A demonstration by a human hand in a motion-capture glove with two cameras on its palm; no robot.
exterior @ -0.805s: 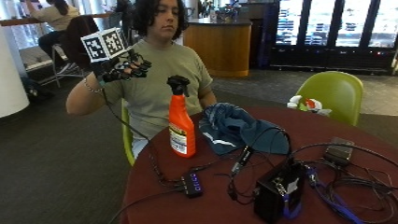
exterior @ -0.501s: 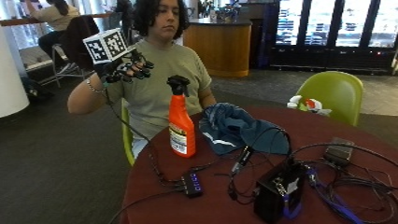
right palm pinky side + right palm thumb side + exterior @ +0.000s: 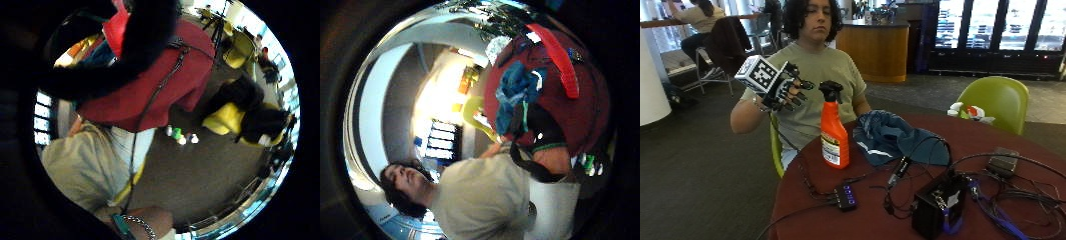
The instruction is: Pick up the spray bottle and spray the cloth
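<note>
Orange spray bottle (image 3: 834, 135) stands upright on the round red worktop (image 3: 986, 140), untouched; the blue cloth (image 3: 896, 137) lies crumpled just beside it, on the side away from the gloved right hand (image 3: 788, 90). That grip hovers level with the bottle's black trigger head, fingers loosely curled, holding nothing. From the thumb-side palm view, the bottle (image 3: 560, 60) and cloth (image 3: 517, 92) appear together. The little-finger view shows only a red sliver beside a dark finger. A sideways approach could topple the tall bottle.
</note>
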